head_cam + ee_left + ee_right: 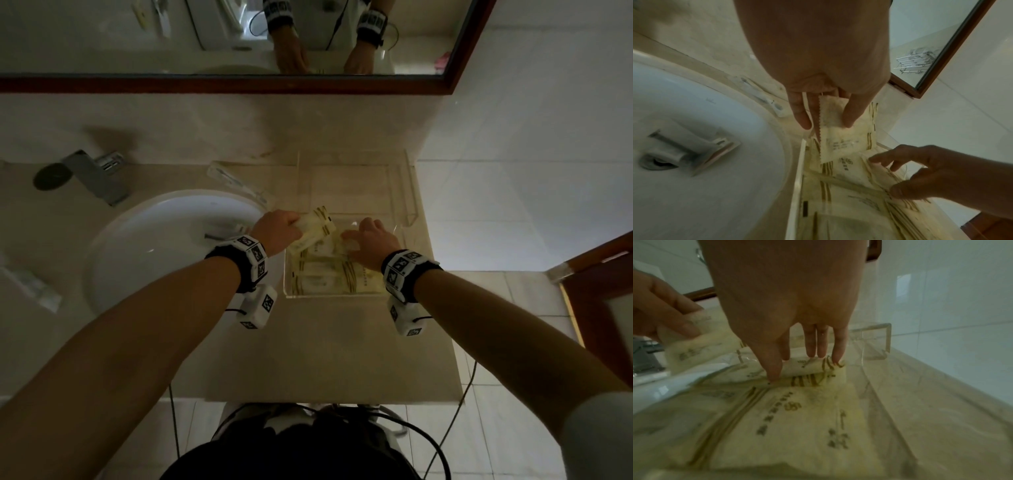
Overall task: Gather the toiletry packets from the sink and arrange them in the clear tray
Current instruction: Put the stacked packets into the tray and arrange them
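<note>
My left hand [279, 224] pinches a cream toiletry packet [317, 222] with brown stripes between thumb and fingers, above the left rim of the clear tray [335, 296]. The left wrist view shows this left hand [826, 118] holding the packet [838, 139] by its upper end. Several similar packets [329, 274] lie flat in the tray. My right hand [371, 240] reaches into the tray with straight fingers. Up close, the right hand [807, 366] rests its thumb and fingertips on a small curled packet [803, 368]. One more packet [222, 235] lies in the white sink [164, 219].
A chrome faucet [92, 174] stands behind the sink. A wrapped toothbrush [236, 185] lies on the beige counter [329, 349] between sink and tray. Another wrapped item [30, 284] sits at the far left. A framed mirror [239, 82] hangs above, with tiled wall at right.
</note>
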